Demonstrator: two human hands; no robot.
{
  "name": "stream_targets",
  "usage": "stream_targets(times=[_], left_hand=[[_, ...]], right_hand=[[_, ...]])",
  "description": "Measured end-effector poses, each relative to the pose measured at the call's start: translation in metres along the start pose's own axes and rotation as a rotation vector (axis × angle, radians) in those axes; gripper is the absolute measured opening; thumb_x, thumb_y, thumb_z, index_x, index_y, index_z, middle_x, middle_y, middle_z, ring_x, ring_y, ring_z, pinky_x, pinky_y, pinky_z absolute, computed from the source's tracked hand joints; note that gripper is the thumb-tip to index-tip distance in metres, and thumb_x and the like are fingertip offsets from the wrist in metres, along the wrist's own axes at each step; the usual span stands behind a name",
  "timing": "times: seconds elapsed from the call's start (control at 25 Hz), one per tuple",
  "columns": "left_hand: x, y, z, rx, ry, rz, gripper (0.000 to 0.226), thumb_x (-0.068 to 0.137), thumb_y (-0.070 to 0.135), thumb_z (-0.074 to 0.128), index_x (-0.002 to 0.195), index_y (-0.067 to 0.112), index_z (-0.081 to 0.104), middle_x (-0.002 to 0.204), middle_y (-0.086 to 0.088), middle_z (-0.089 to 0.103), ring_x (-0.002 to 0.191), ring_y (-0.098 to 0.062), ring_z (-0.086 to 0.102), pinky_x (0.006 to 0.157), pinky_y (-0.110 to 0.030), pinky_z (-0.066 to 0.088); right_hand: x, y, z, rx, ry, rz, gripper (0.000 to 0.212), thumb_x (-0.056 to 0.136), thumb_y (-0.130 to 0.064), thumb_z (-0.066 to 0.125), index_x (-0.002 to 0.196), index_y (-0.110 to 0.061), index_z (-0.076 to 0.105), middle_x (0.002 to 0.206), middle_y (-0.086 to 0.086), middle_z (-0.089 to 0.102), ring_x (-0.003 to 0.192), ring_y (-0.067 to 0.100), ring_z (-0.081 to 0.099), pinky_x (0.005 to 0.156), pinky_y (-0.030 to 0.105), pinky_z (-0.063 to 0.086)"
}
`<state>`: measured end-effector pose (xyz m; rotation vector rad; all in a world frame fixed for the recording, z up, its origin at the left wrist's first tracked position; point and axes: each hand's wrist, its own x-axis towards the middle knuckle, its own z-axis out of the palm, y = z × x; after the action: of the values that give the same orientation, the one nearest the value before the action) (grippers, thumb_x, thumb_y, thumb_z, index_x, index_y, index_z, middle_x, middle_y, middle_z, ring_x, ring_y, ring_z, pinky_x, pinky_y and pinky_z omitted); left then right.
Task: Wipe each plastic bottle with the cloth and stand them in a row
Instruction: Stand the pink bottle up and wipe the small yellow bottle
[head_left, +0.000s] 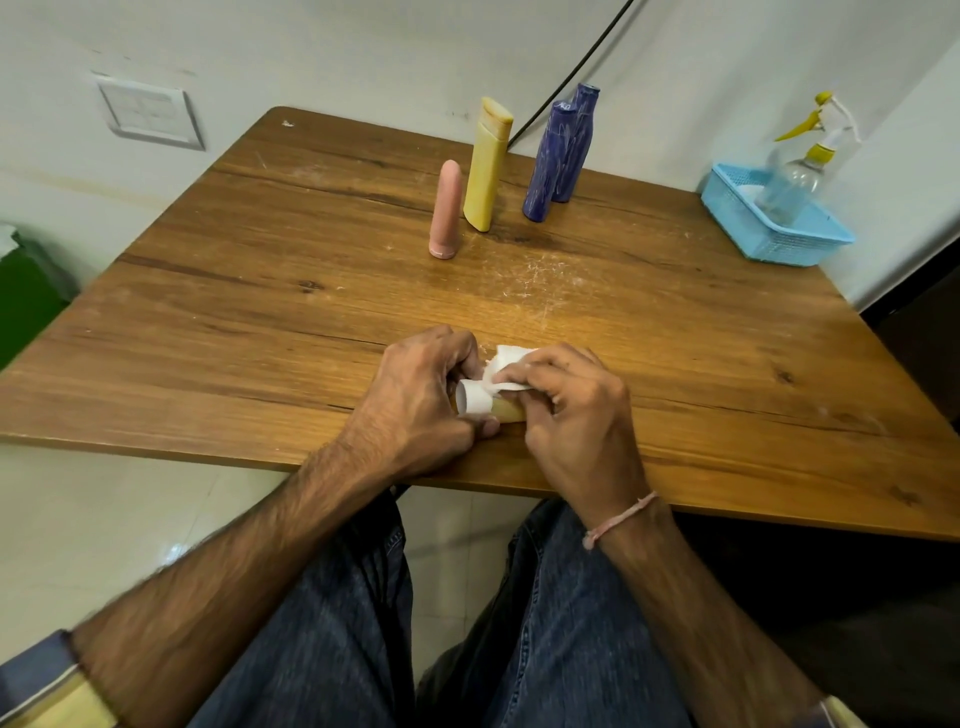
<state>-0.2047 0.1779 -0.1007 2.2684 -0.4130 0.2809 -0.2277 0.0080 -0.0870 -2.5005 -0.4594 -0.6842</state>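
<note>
Near the table's front edge my left hand (421, 395) grips a small bottle (480, 402) with a white cap and a yellowish body, lying sideways. My right hand (571, 410) pinches a white cloth (506, 364) against the bottle's body, which is mostly hidden. At the back stand a pink bottle (445, 210), a yellow bottle (487, 166) and two blue bottles (548, 166) (577, 140) in a rough row.
A wooden table (260, 312) fills the view. A light blue basket (769, 218) at the back right holds a clear spray bottle (800, 171). A black cable (582, 67) runs down the wall. A green object (26, 301) sits at the left.
</note>
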Motion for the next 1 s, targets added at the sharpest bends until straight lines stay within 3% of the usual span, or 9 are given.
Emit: stream_targets(times=[0.16, 0.44, 0.64, 0.84, 1.0], left_hand=[[0.001, 0.000, 0.002, 0.007, -0.001, -0.012, 0.045, 0.057, 0.028, 0.095, 0.082, 0.024, 0.057, 0.089, 0.009, 0.060, 0.079, -0.004, 0.050, 0.064, -0.015, 0.034], [-0.005, 0.000, 0.004, 0.063, 0.055, 0.038, 0.050, 0.054, 0.024, 0.093, 0.078, 0.024, 0.050, 0.082, 0.007, 0.054, 0.075, -0.014, 0.051, 0.063, -0.029, 0.040], [-0.003, 0.004, 0.003, 0.080, 0.034, 0.034, 0.047, 0.059, 0.024, 0.092, 0.084, 0.022, 0.052, 0.090, 0.006, 0.055, 0.085, -0.014, 0.049, 0.070, -0.028, 0.036], [-0.004, 0.003, 0.005, 0.102, 0.081, 0.104, 0.055, 0.056, 0.019, 0.091, 0.079, 0.026, 0.041, 0.085, 0.004, 0.050, 0.077, -0.015, 0.045, 0.065, -0.027, 0.033], [-0.004, 0.002, 0.006, 0.102, 0.112, 0.128, 0.050, 0.054, 0.016, 0.093, 0.082, 0.019, 0.051, 0.086, 0.004, 0.050, 0.079, -0.015, 0.046, 0.066, -0.029, 0.034]], right_hand=[[0.004, 0.029, -0.017, -0.013, 0.029, 0.212, 0.021, 0.082, 0.000, 0.075, 0.096, -0.014, 0.079, 0.094, -0.004, 0.070, 0.090, 0.012, 0.062, 0.083, 0.035, 0.056], [0.009, -0.011, -0.001, -0.031, -0.048, 0.037, 0.023, 0.078, 0.004, 0.075, 0.095, -0.011, 0.079, 0.094, 0.001, 0.071, 0.092, 0.017, 0.060, 0.080, 0.028, 0.053], [0.017, 0.021, -0.020, -0.056, -0.004, 0.291, 0.018, 0.084, -0.005, 0.074, 0.098, -0.015, 0.079, 0.100, -0.003, 0.072, 0.095, 0.015, 0.064, 0.090, 0.035, 0.054], [0.018, -0.015, 0.001, -0.082, -0.072, 0.082, 0.024, 0.081, 0.001, 0.071, 0.096, -0.016, 0.079, 0.096, -0.003, 0.069, 0.093, 0.015, 0.056, 0.081, 0.019, 0.041], [0.026, 0.000, -0.013, -0.050, -0.082, 0.163, 0.019, 0.084, -0.006, 0.074, 0.099, -0.017, 0.079, 0.100, -0.004, 0.072, 0.095, 0.015, 0.061, 0.087, 0.028, 0.051]])
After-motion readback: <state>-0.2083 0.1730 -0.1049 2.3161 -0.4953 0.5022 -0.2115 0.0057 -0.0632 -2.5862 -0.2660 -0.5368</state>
